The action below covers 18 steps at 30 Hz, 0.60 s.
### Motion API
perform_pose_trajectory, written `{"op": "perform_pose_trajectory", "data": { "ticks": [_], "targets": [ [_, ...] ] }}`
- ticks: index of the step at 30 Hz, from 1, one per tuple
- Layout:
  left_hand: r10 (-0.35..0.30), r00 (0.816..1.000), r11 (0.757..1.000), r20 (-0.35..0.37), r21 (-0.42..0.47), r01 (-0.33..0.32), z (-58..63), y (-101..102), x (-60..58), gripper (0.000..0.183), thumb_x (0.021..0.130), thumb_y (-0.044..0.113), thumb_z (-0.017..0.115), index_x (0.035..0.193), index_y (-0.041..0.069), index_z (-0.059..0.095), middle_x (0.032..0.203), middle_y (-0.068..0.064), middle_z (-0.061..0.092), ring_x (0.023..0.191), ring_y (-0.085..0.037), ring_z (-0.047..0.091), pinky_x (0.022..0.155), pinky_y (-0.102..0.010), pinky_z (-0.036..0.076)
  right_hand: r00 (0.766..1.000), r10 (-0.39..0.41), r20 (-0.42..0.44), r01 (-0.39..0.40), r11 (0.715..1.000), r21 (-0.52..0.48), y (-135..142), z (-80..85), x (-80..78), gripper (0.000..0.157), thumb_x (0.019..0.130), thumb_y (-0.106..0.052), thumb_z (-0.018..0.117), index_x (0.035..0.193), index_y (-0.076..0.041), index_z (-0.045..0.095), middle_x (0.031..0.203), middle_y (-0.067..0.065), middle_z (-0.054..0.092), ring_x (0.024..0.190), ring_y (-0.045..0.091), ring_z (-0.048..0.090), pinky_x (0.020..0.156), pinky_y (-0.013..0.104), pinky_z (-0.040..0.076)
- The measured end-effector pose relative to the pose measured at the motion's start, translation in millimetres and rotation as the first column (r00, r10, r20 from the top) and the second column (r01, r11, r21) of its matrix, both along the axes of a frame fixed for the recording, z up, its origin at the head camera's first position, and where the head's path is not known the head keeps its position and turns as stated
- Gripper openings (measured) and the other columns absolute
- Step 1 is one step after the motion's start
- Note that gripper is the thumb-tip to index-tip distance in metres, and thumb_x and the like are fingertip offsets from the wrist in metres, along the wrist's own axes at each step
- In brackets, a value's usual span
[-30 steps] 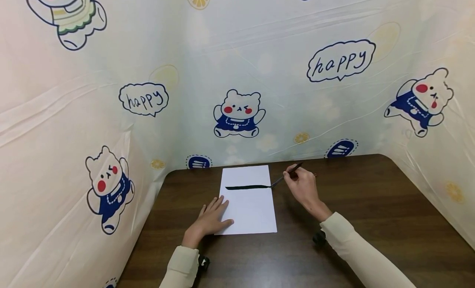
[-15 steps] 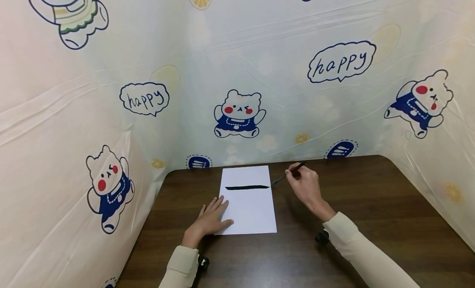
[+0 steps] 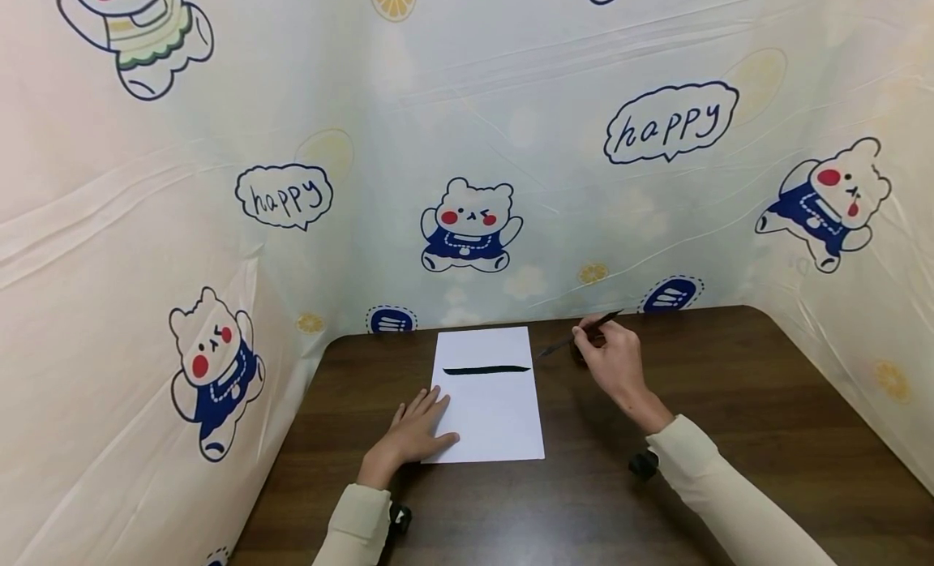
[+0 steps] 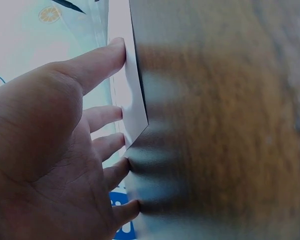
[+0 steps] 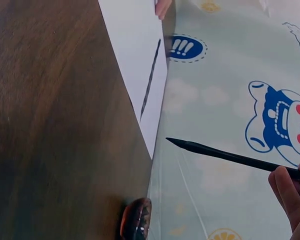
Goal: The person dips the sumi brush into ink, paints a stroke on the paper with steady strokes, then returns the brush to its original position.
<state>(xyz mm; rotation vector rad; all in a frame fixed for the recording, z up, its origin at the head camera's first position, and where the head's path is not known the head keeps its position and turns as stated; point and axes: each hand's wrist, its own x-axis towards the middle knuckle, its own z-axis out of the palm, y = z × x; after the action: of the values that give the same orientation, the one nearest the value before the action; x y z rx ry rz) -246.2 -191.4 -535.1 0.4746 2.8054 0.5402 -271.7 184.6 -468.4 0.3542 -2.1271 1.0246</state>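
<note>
A sheet of white paper [image 3: 489, 420] lies on the table with one thick black stroke [image 3: 485, 370] across its upper half. My left hand [image 3: 412, 432] rests flat on the paper's lower left edge, fingers spread; in the left wrist view the thumb [image 4: 97, 60] lies on the sheet. Just right of the paper, my right hand [image 3: 614, 363] pinches a dark ink brush [image 3: 560, 346] by its handle. Its pointed black tip [image 5: 177, 143] hangs above the table beside the sheet's right edge, raised off it in the right wrist view.
A small rounded dark brown thing [image 5: 136, 220] sits on the wooden table [image 3: 730, 404], partly hidden behind my right hand in the head view. A printed curtain [image 3: 547, 144] with bears rises along the table's back and sides.
My right hand has moved right and slightly back with the brush, drawing the tip away from the stroke's right end. The left hand and the paper have stayed put.
</note>
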Motion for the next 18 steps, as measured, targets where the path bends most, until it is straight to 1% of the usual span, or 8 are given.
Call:
{"op": "perform_pose_trajectory", "data": {
  "ticks": [2,4,6,8,10,12,14,18],
  "targets": [
    [0.0,1.0,1.0,0.001,-0.003,0.0,-0.5,-0.2,0.1,0.083,0.1,0.051,0.068,0.166,0.011,0.038,0.178,-0.014,0.022,0.166,-0.041,0.016,0.128,-0.075,0.01,1.0,-0.006,-0.007,0.006,1.0,0.002,2.3,-0.1,-0.4,0.014,0.099,-0.011,0.075,0.097,0.003,0.075,0.094,0.013,0.079,0.076,0.024,0.078,0.066,0.041,0.065],
    [0.0,1.0,1.0,0.002,-0.005,0.0,-0.9,-0.2,0.4,0.083,0.1,0.052,0.068,0.166,0.011,0.038,0.179,-0.014,0.022,0.166,-0.041,0.015,0.128,-0.074,0.01,1.0,-0.01,-0.012,0.01,1.0,0.002,4.2,0.0,-0.1,0.012,0.099,-0.01,0.075,0.097,0.002,0.075,0.094,0.014,0.079,0.077,0.024,0.078,0.065,0.04,0.064],
    [0.002,1.0,1.0,0.003,-0.007,-0.002,-0.9,-0.1,0.8,0.083,0.1,0.052,0.068,0.166,0.011,0.038,0.179,-0.013,0.021,0.166,-0.041,0.015,0.128,-0.074,0.01,1.0,-0.016,-0.02,0.016,1.0,0.005,6.4,-0.2,-0.4,0.011,0.098,-0.01,0.076,0.097,0.002,0.075,0.093,0.014,0.079,0.077,0.024,0.078,0.066,0.033,0.064],
    [0.003,1.0,1.0,0.005,-0.006,-0.003,-0.9,-0.1,0.7,0.083,0.1,0.052,0.068,0.166,0.011,0.038,0.179,-0.013,0.022,0.166,-0.041,0.015,0.128,-0.074,0.01,1.0,-0.019,-0.022,0.02,1.0,0.006,8.5,0.2,-0.3,0.011,0.098,-0.01,0.076,0.097,0.001,0.075,0.093,0.014,0.079,0.076,0.025,0.078,0.067,0.021,0.06],
    [0.005,1.0,1.0,0.007,-0.005,-0.005,-1.3,-0.4,0.3,0.083,0.1,0.052,0.068,0.166,0.011,0.038,0.179,-0.014,0.022,0.166,-0.041,0.015,0.128,-0.074,0.01,0.999,-0.021,-0.025,0.022,1.0,0.005,10.7,0.5,-0.3,0.011,0.098,-0.009,0.076,0.097,0.001,0.075,0.094,0.015,0.078,0.076,0.026,0.078,0.068,0.008,0.053],
    [0.004,1.0,1.0,0.009,-0.005,-0.004,-1.6,-0.6,0.0,0.083,0.1,0.052,0.068,0.166,0.011,0.038,0.179,-0.014,0.022,0.166,-0.041,0.015,0.128,-0.074,0.01,0.999,-0.02,-0.024,0.021,1.0,0.002,12.9,1.2,-0.2,0.01,0.098,-0.009,0.076,0.098,0.002,0.076,0.094,0.016,0.078,0.075,0.026,0.078,0.07,-0.001,0.045],
    [0.003,1.0,1.0,0.011,-0.004,-0.003,-1.1,-0.4,0.3,0.083,0.1,0.052,0.068,0.166,0.011,0.038,0.179,-0.014,0.021,0.166,-0.041,0.015,0.128,-0.074,0.01,0.999,-0.019,-0.026,0.019,1.0,-0.003,15.1,2.4,-0.1,0.009,0.098,-0.007,0.076,0.099,0.001,0.076,0.095,0.017,0.078,0.075,0.027,0.078,0.071,-0.004,0.041],
    [0.002,1.0,1.0,0.015,0.0,-0.002,0.1,0.2,1.0,0.083,0.101,0.052,0.067,0.167,0.012,0.037,0.179,-0.013,0.02,0.166,-0.04,0.014,0.128,-0.074,0.01,0.999,-0.027,-0.033,0.027,1.0,0.0,19.4,5.5,0.1,0.007,0.097,-0.006,0.076,0.1,0.001,0.076,0.095,0.018,0.078,0.076,0.028,0.077,0.072,-0.005,0.04]
  ]
}}
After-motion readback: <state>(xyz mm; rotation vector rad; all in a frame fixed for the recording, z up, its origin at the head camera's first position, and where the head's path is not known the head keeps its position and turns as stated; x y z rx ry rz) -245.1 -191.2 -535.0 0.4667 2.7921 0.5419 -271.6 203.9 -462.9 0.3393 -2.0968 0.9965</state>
